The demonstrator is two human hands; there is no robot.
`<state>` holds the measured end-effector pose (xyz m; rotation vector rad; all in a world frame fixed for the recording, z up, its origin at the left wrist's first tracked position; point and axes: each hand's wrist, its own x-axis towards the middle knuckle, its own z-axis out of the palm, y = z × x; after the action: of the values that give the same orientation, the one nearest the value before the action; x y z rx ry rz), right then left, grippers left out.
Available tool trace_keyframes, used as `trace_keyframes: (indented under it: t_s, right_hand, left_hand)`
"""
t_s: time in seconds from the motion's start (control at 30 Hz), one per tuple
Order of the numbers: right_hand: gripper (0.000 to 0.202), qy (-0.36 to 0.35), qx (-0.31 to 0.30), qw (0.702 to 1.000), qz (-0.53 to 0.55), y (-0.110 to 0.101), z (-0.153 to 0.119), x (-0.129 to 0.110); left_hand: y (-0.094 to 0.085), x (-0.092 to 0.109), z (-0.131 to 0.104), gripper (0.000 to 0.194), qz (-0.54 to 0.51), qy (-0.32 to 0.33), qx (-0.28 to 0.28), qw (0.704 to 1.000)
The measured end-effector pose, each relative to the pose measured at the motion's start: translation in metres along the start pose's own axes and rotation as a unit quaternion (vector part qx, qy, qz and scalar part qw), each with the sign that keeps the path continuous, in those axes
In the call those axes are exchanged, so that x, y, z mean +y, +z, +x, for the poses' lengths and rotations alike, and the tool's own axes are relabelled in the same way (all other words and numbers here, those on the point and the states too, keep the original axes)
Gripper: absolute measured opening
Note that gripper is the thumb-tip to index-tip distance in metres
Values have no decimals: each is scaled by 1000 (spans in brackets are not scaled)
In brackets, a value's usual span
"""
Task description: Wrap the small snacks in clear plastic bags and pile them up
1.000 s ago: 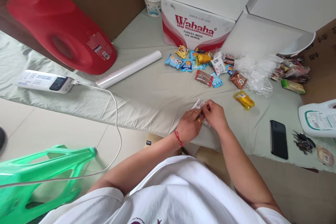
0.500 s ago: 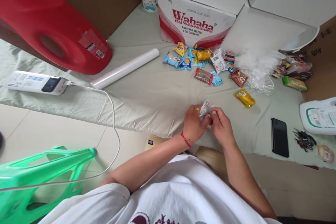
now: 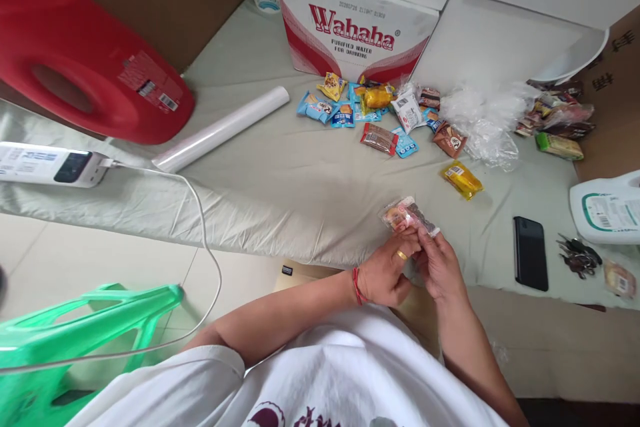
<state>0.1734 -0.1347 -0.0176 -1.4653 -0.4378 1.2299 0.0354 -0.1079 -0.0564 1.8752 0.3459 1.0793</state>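
On inspection I find a table under a pale green cloth (image 3: 320, 193). On it stands a white and red carton (image 3: 355, 33) lettered "Wahaha"; all positions below are given from it, as the seated person faces it. A green plastic stool (image 3: 85, 333) is far to its near left, off the table. A red jug (image 3: 105, 67) is to its left; a white bottle (image 3: 613, 210) is well to its right and nearer the person. A white roll (image 3: 223, 130) lies slantwise to its near left. A heap of clear plastic bags (image 3: 485, 123) lies to its right.

Both hands are in front of the carton and well apart from it. The right hand (image 3: 443, 270) has its thumb and fingers closed on the near end of a clear-wrapped packet. The left hand (image 3: 390, 270) has bent fingers at the packet's near edge; I cannot tell whether they pinch it. A black phone (image 3: 531, 253) lies to the carton's near right. The clear-wrapped packet (image 3: 407, 215), pinkish and brown, is in front of the carton, on the person's side. A yellow packet (image 3: 461, 179) lies to the carton's near right. The left hand wears a gold ring (image 3: 402, 255).
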Motion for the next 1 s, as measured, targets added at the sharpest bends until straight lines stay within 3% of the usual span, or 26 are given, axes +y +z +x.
trace_keyframes:
  t_s: [0.1, 0.17, 0.2, 0.27, 0.3, 0.37, 0.47, 0.6, 0.67, 0.77, 0.83, 0.9, 1.0]
  right_hand:
    - [48, -18, -10, 999, -28, -5, 9, 5]
    - [50, -25, -7, 999, -28, -6, 13, 6]
    - [50, -29, -5, 999, -26, -7, 14, 7]
    - [49, -37, -18, 999, -21, -8, 14, 8]
    - [48, -42, -31, 998, -22, -8, 13, 8]
    - [45, -50, -52, 997, -32, -10, 10, 9]
    - [42, -61, -49, 995, -66, -18, 7, 7]
    - [47, -42, -16, 987, -153, -46, 7, -12]
    - [47, -40, 15, 987, -157, -65, 10, -32]
    - [42, -110, 110, 984, -86, -97, 27, -75]
    - [26, -178, 183, 966, -30, -121, 53, -107]
    - [16, -198, 255, 947, 0, -145, 89, -136]
    - [32, -156, 326, 930, -60, -173, 153, -166]
  left_hand:
    - [-22, 3, 5, 51, -127, -87, 1, 988]
    - [-39, 3, 13, 21, -180, -172, 68, 966]
    - [-47, 2, 18, 15, -174, -215, 123, 953]
    - [-61, -1, 28, 25, -112, -286, 217, 927]
    - [-67, -4, 34, 36, -79, -316, 226, 918]
    - [-73, -9, 45, 57, -73, -358, 140, 920]
    - [-70, -17, 61, 44, -145, -373, -25, 916]
    - [-51, -33, 88, 42, -217, -358, -89, 904]
    - [-45, -47, 105, 47, -301, -360, -129, 874]
    - [-46, -71, 126, 50, -427, -386, -106, 811]
    - [-50, -83, 134, 49, -481, -395, -79, 779]
    - [-54, -90, 135, 49, -503, -388, -81, 768]
    - [-54, -92, 130, 50, -496, -378, -123, 772]
